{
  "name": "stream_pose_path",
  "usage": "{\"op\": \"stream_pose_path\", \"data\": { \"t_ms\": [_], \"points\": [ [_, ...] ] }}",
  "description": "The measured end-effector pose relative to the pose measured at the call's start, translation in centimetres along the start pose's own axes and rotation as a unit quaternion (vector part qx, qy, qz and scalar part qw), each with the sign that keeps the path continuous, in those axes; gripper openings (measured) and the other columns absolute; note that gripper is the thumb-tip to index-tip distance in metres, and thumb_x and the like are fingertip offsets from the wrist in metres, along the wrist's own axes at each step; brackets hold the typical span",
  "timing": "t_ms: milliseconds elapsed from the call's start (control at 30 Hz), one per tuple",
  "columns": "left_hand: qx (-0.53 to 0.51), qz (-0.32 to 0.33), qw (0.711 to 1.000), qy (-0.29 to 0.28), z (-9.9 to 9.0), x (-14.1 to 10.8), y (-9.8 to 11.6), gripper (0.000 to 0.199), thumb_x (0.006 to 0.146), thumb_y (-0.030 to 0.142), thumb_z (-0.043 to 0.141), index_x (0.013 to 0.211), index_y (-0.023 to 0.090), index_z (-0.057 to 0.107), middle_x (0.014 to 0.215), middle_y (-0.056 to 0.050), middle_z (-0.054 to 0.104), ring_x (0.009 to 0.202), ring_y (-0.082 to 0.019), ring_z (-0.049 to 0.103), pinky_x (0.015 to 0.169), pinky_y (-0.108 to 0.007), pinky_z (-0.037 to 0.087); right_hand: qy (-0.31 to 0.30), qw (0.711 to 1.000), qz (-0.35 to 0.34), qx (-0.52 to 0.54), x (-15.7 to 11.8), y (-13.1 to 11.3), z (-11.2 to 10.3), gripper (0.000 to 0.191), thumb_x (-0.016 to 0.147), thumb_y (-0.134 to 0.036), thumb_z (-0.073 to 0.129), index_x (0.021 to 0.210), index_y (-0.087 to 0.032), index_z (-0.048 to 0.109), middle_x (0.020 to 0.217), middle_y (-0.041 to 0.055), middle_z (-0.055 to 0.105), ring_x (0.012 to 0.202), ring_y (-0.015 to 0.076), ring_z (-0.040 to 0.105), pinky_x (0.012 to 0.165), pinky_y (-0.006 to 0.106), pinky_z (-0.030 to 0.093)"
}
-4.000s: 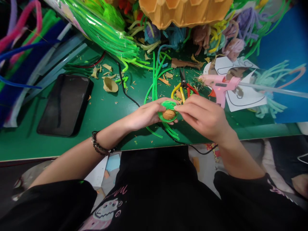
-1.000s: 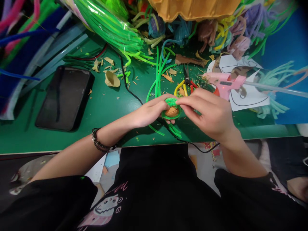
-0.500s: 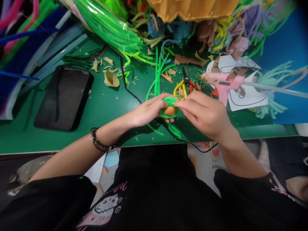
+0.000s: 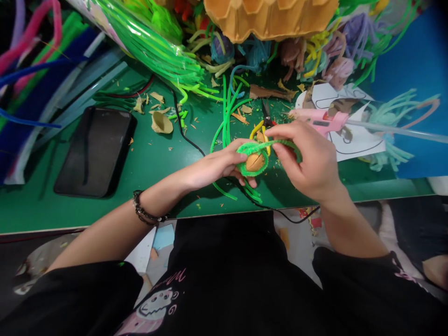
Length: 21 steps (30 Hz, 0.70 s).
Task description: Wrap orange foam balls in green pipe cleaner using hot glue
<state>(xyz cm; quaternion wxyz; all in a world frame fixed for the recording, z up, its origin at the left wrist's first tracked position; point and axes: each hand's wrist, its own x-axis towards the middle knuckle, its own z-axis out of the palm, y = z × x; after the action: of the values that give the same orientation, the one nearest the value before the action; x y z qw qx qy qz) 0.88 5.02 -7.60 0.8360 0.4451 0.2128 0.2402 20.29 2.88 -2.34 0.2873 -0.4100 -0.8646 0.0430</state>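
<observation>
Between my hands is a small brown cardboard cup (image 4: pixel 255 162) ringed with fuzzy green pipe cleaner. My left hand (image 4: pixel 224 163) grips it by the left side, thumb on the green rim. A free length of green pipe cleaner (image 4: pixel 271 144) runs from the rim to my right hand (image 4: pixel 304 161), which pinches it between thumb and fingers. Loose green pipe cleaners (image 4: pixel 227 114) lie on the table beyond and under my left hand. Just past my hands lie pliers (image 4: pixel 268 122) with red and yellow handles, partly covered by my right hand.
A pink glue gun (image 4: pixel 324 120) lies on cut white paper at the right. On the left is a black phone (image 4: pixel 94 151). Cardboard scraps (image 4: pixel 161 122) and a black cable (image 4: pixel 185 135) cross the green table. An egg carton (image 4: pixel 269 18) and bagged pipe cleaners (image 4: pixel 157 53) fill the back.
My right hand has moved away to the right from the cup, drawing out a length of green pipe cleaner. The cup's inside now shows more.
</observation>
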Motion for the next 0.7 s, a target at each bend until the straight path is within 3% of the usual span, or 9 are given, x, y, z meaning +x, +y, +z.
{"op": "stream_pose_path", "data": {
  "t_ms": [133,300,500,700],
  "points": [
    [0.003,-0.012,1.000,-0.008,0.09,-0.18,0.29,0.040,0.079,0.031,0.057,0.113,0.020,0.039,0.081,0.004,0.060,0.060,-0.008,0.059,0.058,-0.023,0.045,0.004,0.999,-0.034,0.016,0.25,0.11,-0.24,0.021,0.093,-0.012,0.041,0.094,-0.022,0.060,0.085,0.0024,0.065,0.081,0.0143,0.061,0.072,0.031,0.050],
    [-0.002,-0.006,0.999,-0.041,0.17,-0.16,0.40,0.047,0.069,0.025,0.064,0.108,0.020,0.037,0.085,0.002,0.061,0.069,-0.011,0.064,0.063,-0.024,0.047,0.001,0.997,-0.079,0.014,0.46,0.05,-0.46,0.023,0.093,-0.014,0.040,0.090,-0.022,0.061,0.084,0.0016,0.063,0.080,0.0129,0.059,0.070,0.029,0.050],
    [-0.014,-0.025,0.998,-0.052,0.34,-0.11,0.05,0.035,0.073,0.029,0.059,0.097,0.022,0.036,0.080,0.003,0.061,0.068,-0.013,0.064,0.064,-0.026,0.050,-0.021,0.994,-0.106,-0.009,0.44,-0.19,-0.32,0.023,0.093,-0.015,0.041,0.088,-0.023,0.062,0.080,0.0009,0.059,0.075,0.0127,0.056,0.067,0.028,0.049],
    [0.074,-0.014,0.997,-0.017,0.31,-0.26,-0.05,0.036,0.078,0.025,0.048,0.114,0.021,0.044,0.073,0.002,0.058,0.067,-0.013,0.058,0.062,-0.025,0.048,-0.025,0.989,-0.144,-0.009,0.56,-0.30,-0.19,0.019,0.088,-0.007,0.047,0.090,-0.019,0.062,0.083,0.0050,0.062,0.077,0.0134,0.054,0.067,0.026,0.048]
  ]
}}
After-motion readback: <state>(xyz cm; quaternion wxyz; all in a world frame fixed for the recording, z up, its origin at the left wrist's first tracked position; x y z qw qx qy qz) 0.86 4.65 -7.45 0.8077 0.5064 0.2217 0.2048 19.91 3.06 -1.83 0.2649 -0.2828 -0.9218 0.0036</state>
